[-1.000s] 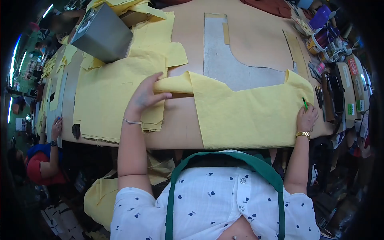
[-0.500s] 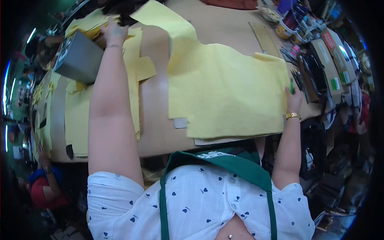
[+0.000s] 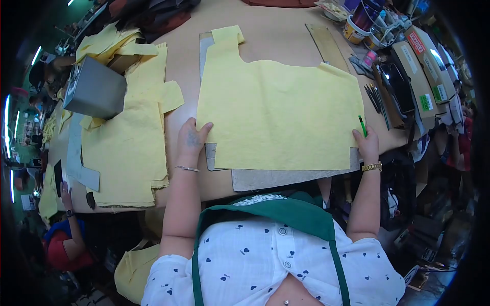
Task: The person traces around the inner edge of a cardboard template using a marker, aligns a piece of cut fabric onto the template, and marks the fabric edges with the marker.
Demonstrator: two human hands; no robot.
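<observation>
A yellow cloth piece (image 3: 280, 112) lies flat in front of me, with a cut-out at its upper part. Grey template material (image 3: 205, 48) peeks out along its left side and at its lower corners. My left hand (image 3: 193, 138) rests at the cloth's left edge, thumb spread away from the fingers. At the right edge, my right hand (image 3: 367, 142) has a green pencil (image 3: 362, 125) in its fingers. Beneath the near edge of the yellow cloth, a greyish cloth layer (image 3: 286, 179) overhangs the table edge.
Yellow cloth pieces (image 3: 125, 148) are stacked on the left beside a grey metal block (image 3: 97, 87). A wooden ruler (image 3: 327, 48), several pens (image 3: 376, 99), cardboard boxes (image 3: 416, 76) and tubs (image 3: 356, 29) line the right. Another person's hand (image 3: 66, 195) touches the table far left.
My left hand has come from the far left pile down to the cloth's left edge. The cloth's raised upper left part now lies flatter, over the grey template. My right hand keeps the pencil.
</observation>
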